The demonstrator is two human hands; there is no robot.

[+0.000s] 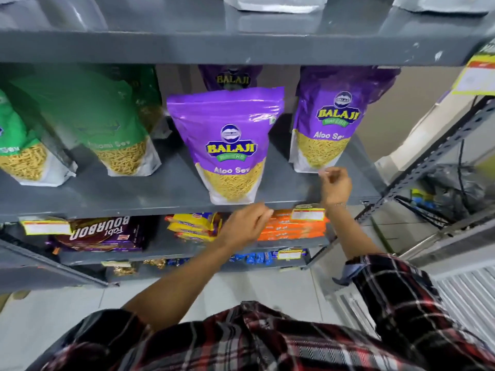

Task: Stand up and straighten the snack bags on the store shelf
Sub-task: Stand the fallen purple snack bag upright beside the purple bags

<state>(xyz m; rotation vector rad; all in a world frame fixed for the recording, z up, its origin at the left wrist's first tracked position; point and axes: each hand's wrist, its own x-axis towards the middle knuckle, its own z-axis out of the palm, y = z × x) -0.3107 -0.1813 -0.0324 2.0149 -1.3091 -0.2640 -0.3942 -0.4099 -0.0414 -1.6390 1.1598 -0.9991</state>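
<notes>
Two purple Balaji Aloo Sev bags stand upright on the grey shelf (134, 194): one in the centre (230, 135) at the front edge, one to the right (326, 116) further back. A third purple bag (231, 77) peeks out behind the centre one. Two green sev bags (107, 124) (18, 145) lean on the left, blurred. My left hand (245, 226) hangs just below the shelf edge under the centre bag, fingers loosely curled and holding nothing. My right hand (334, 184) is at the right bag's bottom corner with curled fingers; a pinch is unclear.
A grey shelf (241, 46) above carries silver pouches. Below are Bourbon packs (101, 234), yellow packs (195, 226) and orange packs (294, 228), with a price tag (308, 214) on the edge. A slotted metal upright (428, 162) and a second rack stand at the right.
</notes>
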